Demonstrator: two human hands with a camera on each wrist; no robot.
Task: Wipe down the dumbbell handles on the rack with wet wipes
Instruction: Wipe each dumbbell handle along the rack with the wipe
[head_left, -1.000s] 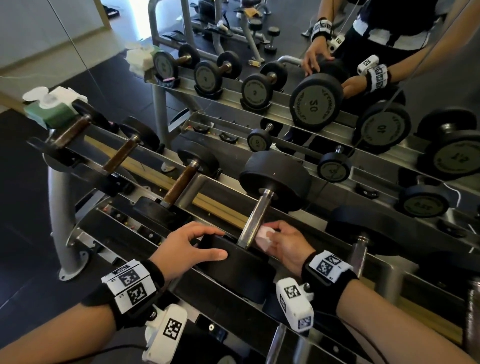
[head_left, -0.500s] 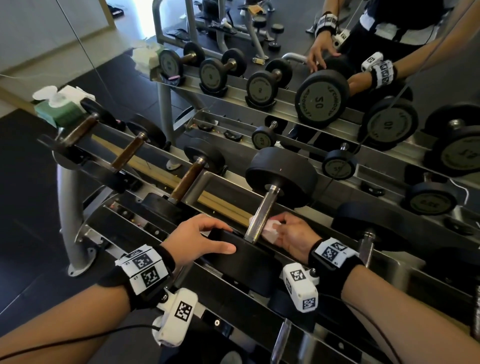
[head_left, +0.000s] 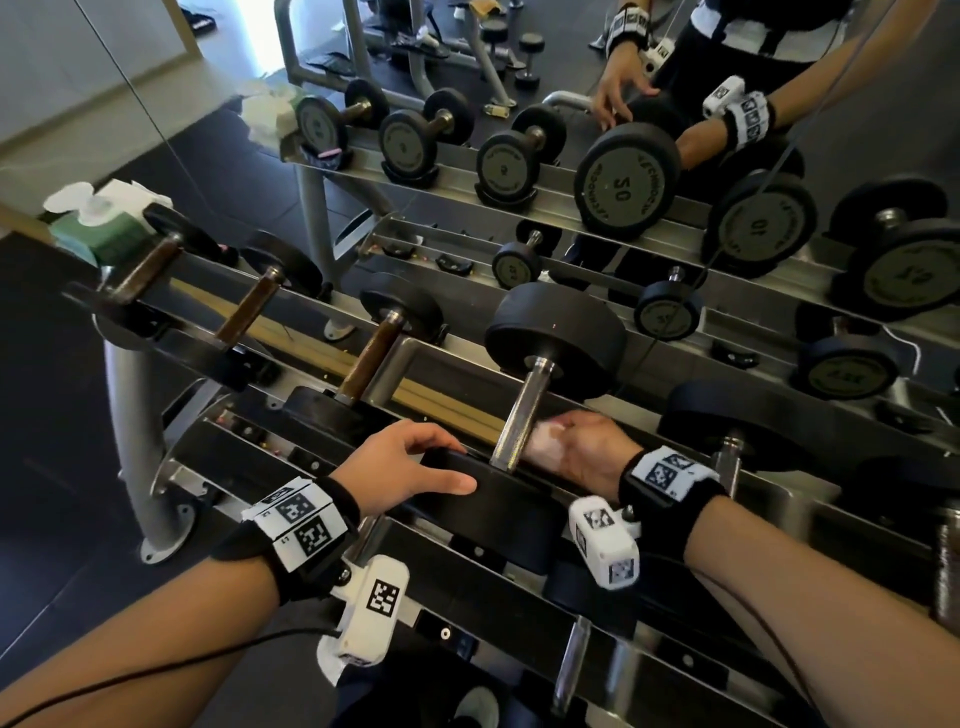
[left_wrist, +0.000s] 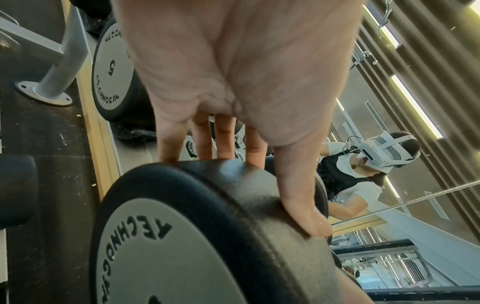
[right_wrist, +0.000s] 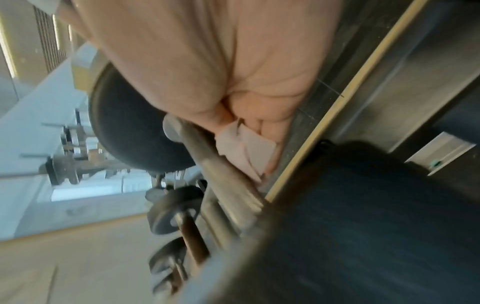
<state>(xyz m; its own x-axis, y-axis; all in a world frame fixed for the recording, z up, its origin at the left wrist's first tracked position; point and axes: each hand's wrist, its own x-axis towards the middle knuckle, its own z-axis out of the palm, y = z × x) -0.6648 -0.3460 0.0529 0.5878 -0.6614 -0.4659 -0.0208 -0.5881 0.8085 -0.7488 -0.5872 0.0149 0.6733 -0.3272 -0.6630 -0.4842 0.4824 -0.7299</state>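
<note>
A two-tier dumbbell rack (head_left: 810, 514) is seen running from 10 o'clock to 4 o'clock across the head view, with a mirror behind it in which the rack and the person are repeated. On the upper tier a large dumbbell (head_left: 556, 338) is seated near the centre of the frame, its steel handle (head_left: 522, 415) sloping down towards the near head (head_left: 498, 493). Three smaller dumbbells with brownish handles (head_left: 371, 358) are lined up toward 10 o'clock, and another dumbbell (head_left: 727, 426) is set at 3 o'clock. A green pack of wet wipes (head_left: 101, 228) is perched at the rack's far end, at 10 o'clock.

The left hand (head_left: 402, 465) is laid over the rim of the near head, fingers relaxed and draped across it and the thumb stretched along the edge; nothing is gripped, and the weight is judged to be steadied by it. The right hand (head_left: 587, 449) is placed just to the 3 o'clock side of the steel handle, its fingers curled round a crumpled white wet wipe (head_left: 545, 439), which is pressed against the lower part of the handle, as is confirmed in the right wrist view.

The step in hand is judged to be the wiping of this handle, at its lower end. For the next move, the wipe would need to be drawn along the bar towards the far head at 12 o'clock and round its hidden side, with the near head kept from rolling, before the 3 o'clock dumbbell is addressed.
</note>
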